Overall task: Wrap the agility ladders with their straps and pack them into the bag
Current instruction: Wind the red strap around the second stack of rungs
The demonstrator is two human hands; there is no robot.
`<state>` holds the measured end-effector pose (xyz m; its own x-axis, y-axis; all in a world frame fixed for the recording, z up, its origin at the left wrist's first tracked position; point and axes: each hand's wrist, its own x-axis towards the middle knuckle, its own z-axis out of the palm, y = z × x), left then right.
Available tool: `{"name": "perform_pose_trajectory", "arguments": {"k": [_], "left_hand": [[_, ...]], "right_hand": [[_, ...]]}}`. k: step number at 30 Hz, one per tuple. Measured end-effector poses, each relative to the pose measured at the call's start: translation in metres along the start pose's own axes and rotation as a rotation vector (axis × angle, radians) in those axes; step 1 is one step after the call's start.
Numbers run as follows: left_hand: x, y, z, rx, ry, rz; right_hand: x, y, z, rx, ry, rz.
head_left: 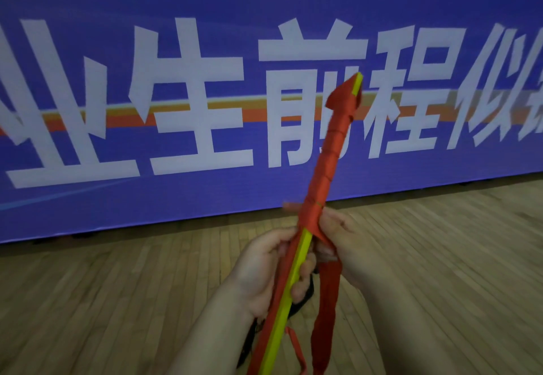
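Blue fills the upper part of the view: a wide banner [88, 7] with large white characters and an orange stripe is stood along the far edge of the wooden floor [440, 257]. Its bottom edge is met by the floorboards, and bare boards are seen to both sides of the arms and between the hands and the banner.

A folded ladder [329, 151] is held up in the middle, tilted with its top to the right and reaching in front of the banner. Its upper half is bound in turns of red strap, while its lower half is left as bare yellow slats.

The bare slats are gripped by the left hand [264, 269], its fingers curled round them. Just beside it, the red strap is pinched by the right hand [346, 239] right under the last turn.

From that hand a loose strap tail [329, 301] is hung down. Something dark [307, 289] is partly hidden behind the left hand; what it is cannot be told.
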<state>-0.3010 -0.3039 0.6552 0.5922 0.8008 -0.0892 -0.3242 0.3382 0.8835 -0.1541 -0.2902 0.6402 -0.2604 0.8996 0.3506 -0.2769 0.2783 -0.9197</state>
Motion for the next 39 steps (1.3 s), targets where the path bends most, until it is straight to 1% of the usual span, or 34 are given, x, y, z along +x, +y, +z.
{"name": "perform_pose_trajectory", "arguments": {"k": [1,2,3,4,5,6,7,8,10,12,14,17,19,20,21,22,23,24,25,26,27,28,30,31,33,36,39], "left_hand": [[0.0,0.0,0.001,0.029,0.001,-0.028],[0.0,0.0,0.002,0.111,0.042,-0.03],[0.001,-0.001,0.001,0.264,0.117,-0.001],[0.001,-0.003,-0.001,0.466,0.21,0.059],[0.002,-0.006,-0.003,0.672,0.31,0.155],[0.002,-0.009,-0.005,0.826,0.391,0.28],[0.003,-0.013,-0.006,0.895,0.439,0.374],[0.003,-0.017,-0.007,0.898,0.46,0.417],[0.007,-0.02,-0.009,0.743,0.49,0.441],[0.009,-0.017,-0.012,0.601,0.509,0.406],[0.008,-0.013,-0.013,0.461,0.481,0.355],[0.002,-0.013,-0.014,0.268,0.316,0.274],[-0.001,-0.013,-0.011,0.124,0.128,0.174],[-0.001,-0.013,-0.01,0.069,0.035,0.115],[-0.002,-0.011,-0.008,0.047,-0.026,0.064],[-0.003,-0.009,-0.005,0.071,-0.033,0.032],[-0.003,-0.008,-0.004,0.185,0.013,0.038],[-0.002,-0.01,-0.004,0.384,0.096,0.073],[-0.001,-0.011,-0.003,0.605,0.199,0.161],[0.001,-0.013,-0.003,0.74,0.294,0.261],[0.004,-0.016,-0.003,0.753,0.357,0.327],[0.006,-0.019,-0.003,0.702,0.395,0.361],[0.01,-0.02,-0.006,0.575,0.472,0.395],[0.01,-0.018,-0.008,0.553,0.492,0.401],[0.009,-0.014,-0.012,0.503,0.48,0.387],[0.007,-0.01,-0.013,0.402,0.363,0.333],[0.002,-0.008,-0.011,0.189,0.195,0.241]], "right_hand": [[0.0,-0.001,0.002,-0.038,0.025,-0.004],[0.001,-0.003,0.005,-0.113,0.112,-0.019],[0.004,-0.004,0.007,-0.202,0.233,-0.049],[0.007,-0.004,0.009,-0.294,0.366,-0.086],[0.009,-0.003,0.01,-0.384,0.487,-0.132],[0.01,-0.003,0.011,-0.449,0.573,-0.171],[0.011,-0.001,0.012,-0.49,0.603,-0.201],[0.009,-0.001,0.014,-0.509,0.594,-0.217],[0.007,-0.001,0.015,-0.494,0.512,-0.203],[0.005,-0.001,0.009,-0.371,0.397,-0.125],[0.004,0.0,0.003,-0.187,0.273,-0.037],[0.002,0.003,-0.004,-0.093,0.112,-0.006],[0.001,0.004,-0.005,-0.01,-0.005,-0.015],[0.0,0.004,-0.006,0.021,-0.035,-0.021],[0.0,0.001,-0.003,0.025,-0.031,-0.033],[0.0,0.0,-0.001,0.0,0.024,-0.049],[0.001,-0.002,0.001,-0.044,0.109,-0.075],[0.002,-0.003,0.004,-0.114,0.222,-0.097],[0.004,-0.003,0.006,-0.216,0.355,-0.118],[0.005,-0.002,0.007,-0.331,0.461,-0.139],[0.006,-0.002,0.007,-0.411,0.516,-0.145],[0.007,-0.002,0.007,-0.448,0.523,-0.144],[0.005,-0.005,0.005,-0.433,0.412,-0.097],[0.005,-0.007,0.004,-0.411,0.341,-0.069],[0.003,-0.005,-0.001,-0.363,0.255,-0.05],[0.002,-0.002,-0.005,-0.241,0.183,-0.038],[-0.001,-0.003,-0.004,-0.073,0.019,-0.015]]}}
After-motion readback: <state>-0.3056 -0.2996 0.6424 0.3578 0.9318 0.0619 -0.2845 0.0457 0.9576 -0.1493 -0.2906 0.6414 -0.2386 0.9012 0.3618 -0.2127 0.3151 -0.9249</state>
